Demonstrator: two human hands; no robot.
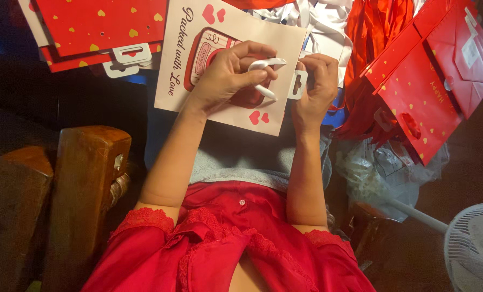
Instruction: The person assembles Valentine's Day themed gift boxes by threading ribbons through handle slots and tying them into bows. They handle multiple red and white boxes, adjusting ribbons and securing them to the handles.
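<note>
A dark brown wooden chair arm [87, 178] stands at the far left of the head view, beside the red lace-trimmed garment [225, 249] of the person seated there. Above it, at the top left, lies a stack of flat red paper gift bags with gold hearts [98, 27], their white plastic handle tabs [129, 57] poking out at the lower edge.

At centre, a white paper gift bag printed with red hearts and a red jar [209, 59] lies flat across a grey towel [241, 157] on the person's lap. The left hand [228, 75] rests on the bag's face, its thumb and fingers pinching a loop of white ribbon [265, 75] that curves out from under the fingertips. Just to the right, the right hand [317, 84] is curled closed at the bag's edge, its fingers gripping a white plastic handle tab with a slot [297, 85]; the ribbon's end lies just beside that tab, though whether it passes through the slot cannot be told.

Behind the hands, a heap of loose white ribbons [328, 24] and red ribbons [374, 32] spills down. Farther right, more red gift bags with gold hearts [420, 92] lean stacked together above crumpled clear plastic wrapping [376, 173]. The white grille of an electric fan [474, 243] fills the lower right corner.
</note>
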